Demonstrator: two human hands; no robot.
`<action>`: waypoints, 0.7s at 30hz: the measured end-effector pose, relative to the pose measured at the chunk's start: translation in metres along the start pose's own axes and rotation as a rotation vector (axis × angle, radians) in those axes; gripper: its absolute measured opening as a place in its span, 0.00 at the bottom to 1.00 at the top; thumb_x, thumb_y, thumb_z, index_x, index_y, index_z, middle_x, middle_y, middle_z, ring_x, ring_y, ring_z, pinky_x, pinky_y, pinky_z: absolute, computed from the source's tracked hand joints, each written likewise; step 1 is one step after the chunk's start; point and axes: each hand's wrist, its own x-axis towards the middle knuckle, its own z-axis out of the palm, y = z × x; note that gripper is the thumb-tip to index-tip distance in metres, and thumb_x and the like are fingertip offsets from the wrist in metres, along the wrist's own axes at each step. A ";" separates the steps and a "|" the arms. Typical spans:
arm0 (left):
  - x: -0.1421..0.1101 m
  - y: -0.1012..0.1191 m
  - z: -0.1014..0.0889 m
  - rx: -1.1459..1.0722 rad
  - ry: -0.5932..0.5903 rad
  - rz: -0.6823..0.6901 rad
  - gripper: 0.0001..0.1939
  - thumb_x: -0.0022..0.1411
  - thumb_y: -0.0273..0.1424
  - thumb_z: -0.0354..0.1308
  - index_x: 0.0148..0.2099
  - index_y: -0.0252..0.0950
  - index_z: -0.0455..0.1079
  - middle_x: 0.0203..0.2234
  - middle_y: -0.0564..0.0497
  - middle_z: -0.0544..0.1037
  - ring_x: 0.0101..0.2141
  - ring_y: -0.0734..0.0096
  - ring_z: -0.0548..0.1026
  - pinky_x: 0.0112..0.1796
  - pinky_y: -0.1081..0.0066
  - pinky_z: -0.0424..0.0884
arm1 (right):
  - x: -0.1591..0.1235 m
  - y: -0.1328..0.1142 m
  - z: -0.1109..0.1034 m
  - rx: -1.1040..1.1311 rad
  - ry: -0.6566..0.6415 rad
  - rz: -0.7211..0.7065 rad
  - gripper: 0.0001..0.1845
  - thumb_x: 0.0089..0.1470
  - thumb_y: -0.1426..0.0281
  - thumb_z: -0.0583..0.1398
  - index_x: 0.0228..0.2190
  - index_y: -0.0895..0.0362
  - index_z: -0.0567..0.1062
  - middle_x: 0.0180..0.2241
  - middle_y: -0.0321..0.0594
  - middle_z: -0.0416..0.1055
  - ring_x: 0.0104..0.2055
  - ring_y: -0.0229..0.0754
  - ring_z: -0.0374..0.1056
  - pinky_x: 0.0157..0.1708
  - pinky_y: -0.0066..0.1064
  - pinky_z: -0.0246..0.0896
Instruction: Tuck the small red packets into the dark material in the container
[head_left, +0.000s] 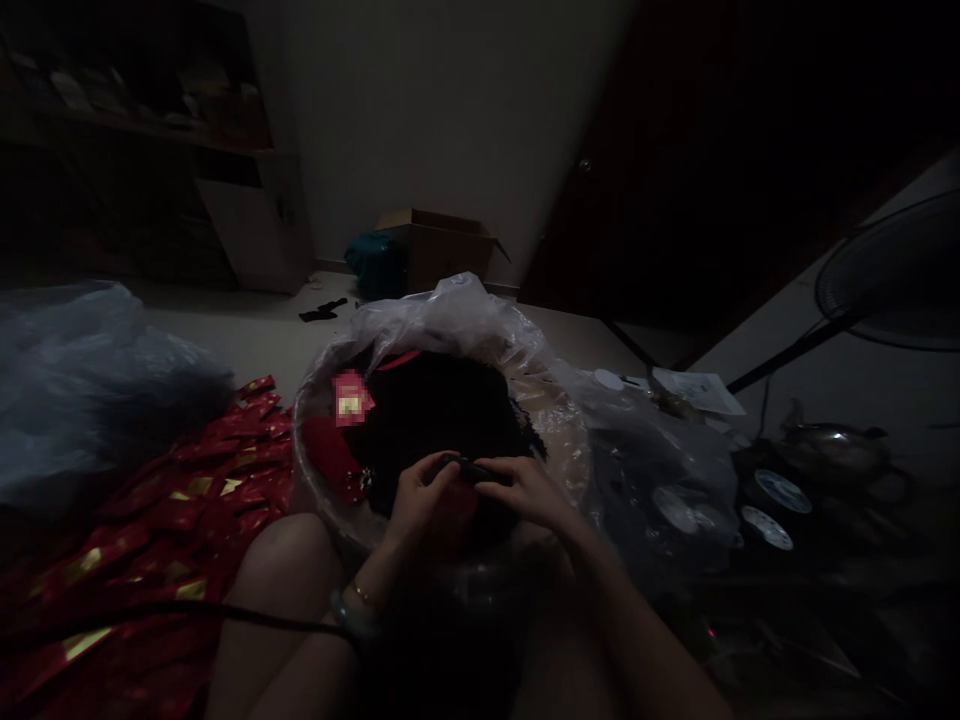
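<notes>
Both my hands are pinched on a small black piece (471, 470), perhaps folded cloth; darkness hides its kind. My left hand (421, 492), with a bangle and a bracelet at its wrist, grips the left end. The fingers of my right hand (521, 487) close on the right end. Beneath them is a round tub (300, 455) lined with clear plastic (469, 305), filled with a dark black heap (442, 410). A red packet (350, 400), partly blurred out, lies at the heap's left side, above a red piece (330, 455).
Many red packets (172, 510) with gold patches are piled at left beside a large plastic bag (97, 380). To the right are a plastic sheet (660, 470), a teapot (836, 445) and a fan (900, 270). A cardboard box (450, 250) stands by the wall.
</notes>
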 end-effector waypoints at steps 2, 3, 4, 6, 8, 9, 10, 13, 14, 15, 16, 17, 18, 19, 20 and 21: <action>0.001 0.001 0.001 -0.024 -0.026 -0.072 0.24 0.42 0.34 0.68 0.43 0.33 0.74 0.34 0.47 0.81 0.37 0.62 0.78 0.38 0.70 0.72 | -0.001 0.004 -0.001 0.033 0.003 -0.007 0.22 0.46 0.65 0.64 0.45 0.57 0.77 0.47 0.42 0.75 0.51 0.52 0.70 0.53 0.43 0.64; 0.001 0.002 0.001 -0.027 -0.038 -0.106 0.27 0.40 0.32 0.69 0.45 0.33 0.73 0.32 0.48 0.81 0.35 0.63 0.78 0.36 0.71 0.72 | -0.001 0.007 -0.002 0.050 0.008 -0.013 0.25 0.46 0.64 0.64 0.47 0.58 0.75 0.48 0.43 0.74 0.52 0.52 0.69 0.54 0.44 0.62; 0.001 0.002 0.000 -0.026 -0.048 -0.130 0.29 0.38 0.31 0.69 0.47 0.33 0.73 0.31 0.49 0.81 0.33 0.64 0.78 0.34 0.71 0.72 | -0.002 0.011 -0.004 0.068 0.019 -0.017 0.28 0.45 0.63 0.65 0.48 0.58 0.74 0.49 0.44 0.73 0.53 0.52 0.68 0.55 0.44 0.60; 0.000 0.004 -0.001 -0.025 -0.060 -0.139 0.29 0.37 0.30 0.69 0.47 0.33 0.72 0.29 0.50 0.81 0.32 0.65 0.77 0.33 0.72 0.71 | -0.004 0.024 -0.011 0.093 0.075 -0.008 0.32 0.45 0.60 0.65 0.51 0.57 0.72 0.52 0.43 0.71 0.55 0.51 0.66 0.57 0.44 0.58; -0.001 0.006 -0.003 -0.033 -0.059 -0.113 0.25 0.38 0.31 0.69 0.43 0.33 0.74 0.30 0.49 0.81 0.33 0.65 0.77 0.34 0.72 0.71 | -0.004 0.044 -0.020 0.073 0.171 0.036 0.33 0.46 0.58 0.64 0.53 0.56 0.70 0.52 0.44 0.71 0.55 0.51 0.66 0.57 0.45 0.58; -0.001 0.007 -0.003 -0.038 -0.044 -0.102 0.22 0.39 0.33 0.69 0.40 0.33 0.75 0.30 0.49 0.81 0.33 0.65 0.77 0.34 0.72 0.71 | -0.003 0.057 -0.025 0.038 0.215 0.075 0.33 0.46 0.58 0.64 0.53 0.57 0.70 0.52 0.45 0.71 0.54 0.51 0.67 0.56 0.45 0.59; -0.002 0.007 -0.004 -0.041 -0.026 -0.100 0.19 0.39 0.35 0.69 0.36 0.33 0.76 0.29 0.49 0.81 0.31 0.66 0.77 0.32 0.73 0.70 | -0.002 0.070 -0.031 -0.013 0.249 0.116 0.32 0.46 0.59 0.64 0.52 0.59 0.70 0.51 0.47 0.71 0.54 0.52 0.67 0.55 0.46 0.60; -0.003 0.007 -0.005 -0.058 0.026 -0.128 0.19 0.39 0.42 0.69 0.29 0.32 0.76 0.23 0.51 0.79 0.24 0.70 0.74 0.26 0.74 0.67 | 0.001 0.109 -0.043 -0.191 0.260 0.200 0.27 0.45 0.66 0.64 0.47 0.63 0.74 0.46 0.52 0.74 0.49 0.55 0.70 0.51 0.47 0.63; -0.004 0.007 -0.005 -0.065 0.031 -0.130 0.19 0.39 0.43 0.69 0.29 0.32 0.75 0.21 0.52 0.78 0.23 0.71 0.73 0.25 0.75 0.66 | 0.001 0.117 -0.045 -0.235 0.247 0.207 0.25 0.43 0.69 0.64 0.45 0.63 0.75 0.44 0.52 0.75 0.48 0.55 0.71 0.50 0.48 0.64; -0.004 0.007 -0.005 -0.069 0.027 -0.124 0.19 0.39 0.43 0.69 0.28 0.32 0.76 0.21 0.52 0.78 0.22 0.72 0.72 0.25 0.75 0.65 | 0.001 0.122 -0.045 -0.271 0.238 0.210 0.23 0.41 0.70 0.64 0.43 0.62 0.76 0.42 0.51 0.76 0.47 0.56 0.71 0.49 0.48 0.64; -0.004 0.007 -0.005 -0.071 0.017 -0.108 0.19 0.40 0.44 0.69 0.29 0.33 0.76 0.21 0.52 0.78 0.23 0.72 0.72 0.25 0.75 0.65 | 0.001 0.122 -0.044 -0.294 0.247 0.204 0.22 0.40 0.71 0.65 0.41 0.61 0.77 0.41 0.50 0.76 0.47 0.57 0.71 0.49 0.49 0.63; -0.005 0.007 -0.004 -0.068 0.002 -0.090 0.19 0.41 0.44 0.68 0.29 0.33 0.76 0.22 0.51 0.79 0.24 0.71 0.73 0.26 0.75 0.65 | 0.000 0.117 -0.041 -0.298 0.273 0.182 0.21 0.40 0.71 0.65 0.40 0.60 0.77 0.42 0.49 0.76 0.47 0.57 0.71 0.50 0.50 0.62; -0.005 0.006 -0.004 -0.064 -0.013 -0.072 0.18 0.43 0.44 0.66 0.30 0.33 0.77 0.24 0.50 0.80 0.25 0.70 0.74 0.27 0.75 0.66 | -0.001 0.108 -0.035 -0.273 0.309 0.141 0.20 0.41 0.69 0.65 0.40 0.58 0.78 0.42 0.49 0.76 0.48 0.56 0.70 0.50 0.49 0.62; -0.005 0.005 -0.003 -0.058 -0.026 -0.056 0.18 0.45 0.44 0.65 0.31 0.33 0.77 0.26 0.49 0.80 0.27 0.68 0.75 0.28 0.74 0.67 | -0.001 0.094 -0.028 -0.226 0.353 0.086 0.19 0.42 0.67 0.64 0.40 0.57 0.78 0.44 0.48 0.75 0.48 0.55 0.70 0.50 0.47 0.62; -0.005 0.004 -0.003 -0.052 -0.037 -0.041 0.18 0.47 0.43 0.64 0.32 0.33 0.78 0.28 0.48 0.81 0.28 0.67 0.75 0.30 0.73 0.67 | -0.002 0.078 -0.019 -0.141 0.382 0.004 0.19 0.46 0.64 0.62 0.41 0.57 0.77 0.45 0.48 0.74 0.48 0.52 0.70 0.49 0.43 0.64; -0.005 0.003 -0.002 -0.046 -0.043 -0.027 0.18 0.48 0.43 0.63 0.32 0.33 0.78 0.29 0.47 0.81 0.30 0.66 0.76 0.31 0.72 0.68 | -0.002 0.060 -0.009 -0.032 0.364 -0.050 0.19 0.48 0.61 0.61 0.41 0.56 0.77 0.43 0.46 0.75 0.45 0.49 0.71 0.45 0.39 0.66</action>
